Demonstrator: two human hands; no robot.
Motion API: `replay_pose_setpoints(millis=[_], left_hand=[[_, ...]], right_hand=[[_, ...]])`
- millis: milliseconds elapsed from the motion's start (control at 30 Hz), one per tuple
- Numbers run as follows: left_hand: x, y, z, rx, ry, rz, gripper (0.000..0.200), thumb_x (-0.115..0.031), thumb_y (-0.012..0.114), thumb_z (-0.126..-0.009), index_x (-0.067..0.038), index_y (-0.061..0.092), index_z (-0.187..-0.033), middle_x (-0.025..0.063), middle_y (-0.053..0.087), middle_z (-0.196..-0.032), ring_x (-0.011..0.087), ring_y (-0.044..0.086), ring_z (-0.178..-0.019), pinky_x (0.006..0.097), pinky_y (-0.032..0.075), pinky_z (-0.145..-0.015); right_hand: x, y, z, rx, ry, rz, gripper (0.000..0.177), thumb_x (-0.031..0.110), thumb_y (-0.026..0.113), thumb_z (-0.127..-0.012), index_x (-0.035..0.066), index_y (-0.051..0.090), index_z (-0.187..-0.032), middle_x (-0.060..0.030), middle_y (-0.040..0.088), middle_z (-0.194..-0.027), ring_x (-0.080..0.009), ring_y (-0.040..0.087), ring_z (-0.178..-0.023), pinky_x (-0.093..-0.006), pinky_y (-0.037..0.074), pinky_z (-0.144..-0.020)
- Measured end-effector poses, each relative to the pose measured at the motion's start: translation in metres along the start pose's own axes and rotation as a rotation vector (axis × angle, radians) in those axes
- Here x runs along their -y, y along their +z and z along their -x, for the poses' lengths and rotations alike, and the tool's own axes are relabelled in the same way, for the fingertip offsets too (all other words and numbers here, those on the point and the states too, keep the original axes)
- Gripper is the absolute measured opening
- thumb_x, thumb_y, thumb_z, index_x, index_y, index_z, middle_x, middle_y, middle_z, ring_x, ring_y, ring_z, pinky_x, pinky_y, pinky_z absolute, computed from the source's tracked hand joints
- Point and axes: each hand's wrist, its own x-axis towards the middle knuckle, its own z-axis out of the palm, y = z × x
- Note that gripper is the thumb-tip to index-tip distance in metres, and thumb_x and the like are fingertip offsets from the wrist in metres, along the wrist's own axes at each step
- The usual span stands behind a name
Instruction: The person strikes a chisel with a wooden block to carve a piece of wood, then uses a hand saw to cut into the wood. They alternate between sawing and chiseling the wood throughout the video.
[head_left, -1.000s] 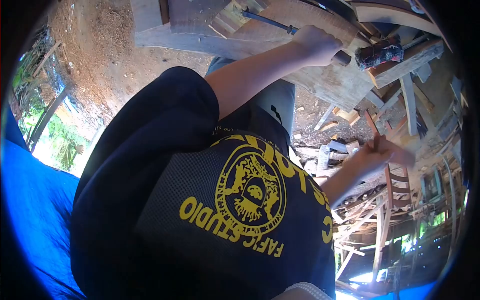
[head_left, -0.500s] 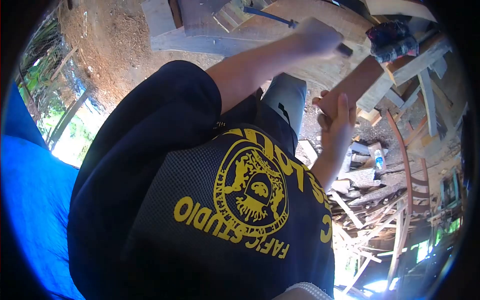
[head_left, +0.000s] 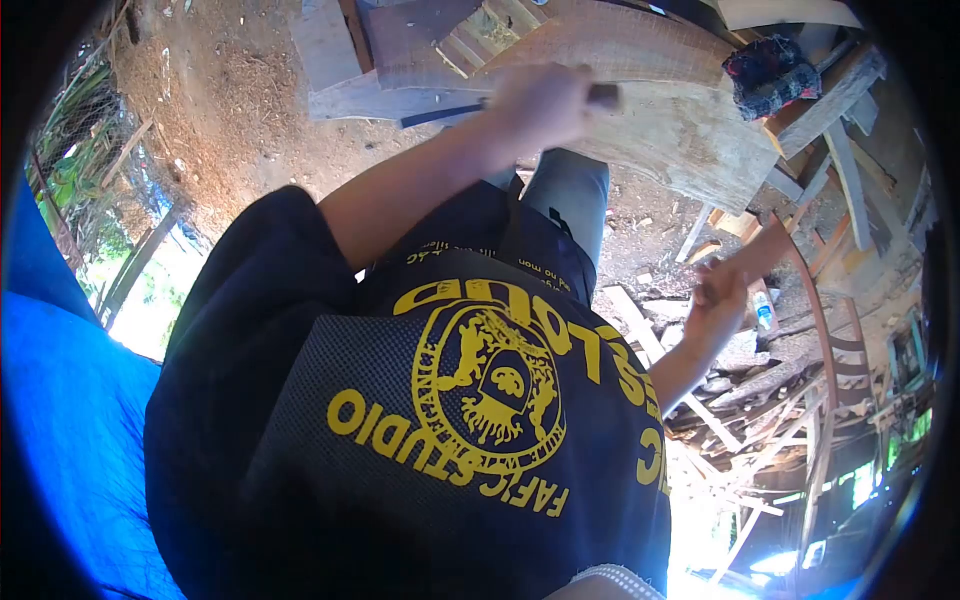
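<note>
My left hand, blurred by motion, is wrapped round the handle of a long narrow tool. Its brown handle end sticks out past my fist on the right, and its thin dark-blue bar points left; the middle is hidden by my fist and wrist. To the right, my right hand is closed on one end of a flat reddish-brown piece of wood, which slants up and away. Ahead of my knees lies a broad pale board, close to my left hand.
A dark plaid cloth bundle sits by the board's right end, beside stacked timber. A curved brown wooden piece and a labelled bottle are at the right. Scrap wood litters the ground below. Blue sheeting borders the left.
My left hand has moved left and slightly down with the tool, away from the wood. My right hand has swung right and down, still holding the wood piece.
</note>
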Motion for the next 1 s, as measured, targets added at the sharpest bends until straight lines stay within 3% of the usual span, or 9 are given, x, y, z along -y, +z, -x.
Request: replay_pose_setpoints(millis=[100, 200, 267, 300, 367, 467, 567, 900, 1000], left_hand=[[0.058, -0.021, 0.002, -0.181, -0.316, 0.005, 0.049, -0.044, 0.069, -0.073, -0.005, 0.063, -0.102, 0.0159, 0.068, -0.087, 0.0343, 0.067, -0.081, 0.0442, 0.052, -0.075], [0.122, -0.028, 0.000, -0.333, -0.359, -0.062, 0.054, -0.050, 0.069, -0.073, -0.003, 0.065, -0.099, 0.0169, 0.069, -0.091, 0.0326, 0.067, -0.085, 0.0445, 0.053, -0.074], [0.145, -0.032, -0.004, -0.242, -0.390, 0.027, 0.085, -0.054, 0.079, -0.061, 0.003, 0.045, -0.116, 0.0212, 0.065, -0.093, 0.0386, 0.063, -0.089, 0.0444, 0.050, -0.075], [0.153, -0.025, -0.007, -0.239, -0.385, 0.030, 0.085, -0.054, 0.079, -0.061, 0.003, 0.045, -0.116, 0.0212, 0.065, -0.093, 0.0386, 0.063, -0.089, 0.0444, 0.050, -0.075], [0.156, -0.014, -0.006, -0.177, -0.313, -0.030, 0.077, -0.068, 0.064, -0.069, 0.002, 0.063, -0.102, 0.0193, 0.068, -0.087, 0.0361, 0.066, -0.084, 0.0437, 0.052, -0.077], [0.129, -0.011, 0.003, -0.053, -0.404, 0.048, 0.062, -0.058, 0.070, -0.070, -0.001, 0.066, -0.095, 0.0163, 0.069, -0.088, 0.0329, 0.067, -0.086, 0.0440, 0.053, -0.074], [0.118, 0.008, 0.008, -0.261, -0.403, 0.039, 0.064, -0.061, 0.069, -0.070, 0.000, 0.068, -0.091, 0.0175, 0.069, -0.083, 0.0333, 0.067, -0.084, 0.0439, 0.053, -0.074], [0.133, 0.014, -0.003, -0.107, -0.415, 0.286, 0.064, -0.059, 0.068, -0.073, 0.001, 0.068, -0.094, 0.0215, 0.068, -0.085, 0.0340, 0.067, -0.086, 0.0416, 0.053, -0.076], [0.127, 0.023, -0.008, -0.158, -0.321, 0.271, 0.069, -0.064, 0.068, -0.069, 0.003, 0.068, -0.084, 0.0180, 0.067, -0.068, 0.0330, 0.068, -0.073, 0.0398, 0.053, -0.070]], right_hand=[[-0.007, 0.036, 0.032, 0.155, 0.070, 0.049, 0.035, 0.025, 0.051, -0.095, -0.001, 0.043, -0.118, -0.0180, 0.061, -0.095, -0.0194, 0.060, -0.066, -0.0204, 0.035, -0.044], [-0.029, 0.055, 0.046, 0.324, 0.009, 0.110, 0.029, 0.026, 0.051, -0.095, 0.002, 0.046, -0.111, -0.0155, 0.064, -0.084, -0.0191, 0.063, -0.062, -0.0209, 0.034, -0.042], [-0.034, 0.065, 0.056, 0.436, 0.006, 0.150, 0.028, 0.027, 0.051, -0.096, 0.002, 0.048, -0.108, -0.0142, 0.064, -0.082, -0.0173, 0.063, -0.061, -0.0206, 0.034, -0.041], [-0.036, 0.067, 0.058, 0.430, 0.005, 0.150, 0.028, 0.027, 0.051, -0.096, 0.002, 0.048, -0.108, -0.0142, 0.064, -0.082, -0.0173, 0.063, -0.061, -0.0206, 0.034, -0.041], [-0.038, 0.069, 0.062, 0.487, -0.001, 0.261, 0.028, 0.028, 0.052, -0.096, 0.002, 0.049, -0.107, -0.0132, 0.064, -0.082, -0.0160, 0.063, -0.060, -0.0209, 0.034, -0.041], [-0.037, 0.068, 0.068, 0.432, -0.030, 0.306, 0.028, 0.028, 0.052, -0.096, 0.002, 0.050, -0.106, -0.0123, 0.065, -0.080, -0.0148, 0.062, -0.058, -0.0203, 0.033, -0.040], [-0.037, 0.063, 0.068, 0.366, -0.057, 0.327, 0.028, 0.029, 0.051, -0.096, 0.002, 0.050, -0.105, -0.0122, 0.065, -0.079, -0.0146, 0.062, -0.057, -0.0195, 0.033, -0.040], [-0.034, 0.036, 0.076, 0.267, -0.173, 0.200, 0.030, 0.030, 0.053, -0.096, 0.003, 0.049, -0.105, -0.0125, 0.064, -0.081, -0.0153, 0.062, -0.057, -0.0195, 0.033, -0.039], [-0.040, 0.034, 0.077, 0.238, -0.171, 0.195, 0.030, 0.030, 0.054, -0.095, 0.002, 0.049, -0.105, -0.0125, 0.064, -0.081, -0.0153, 0.062, -0.058, -0.0192, 0.033, -0.039]])
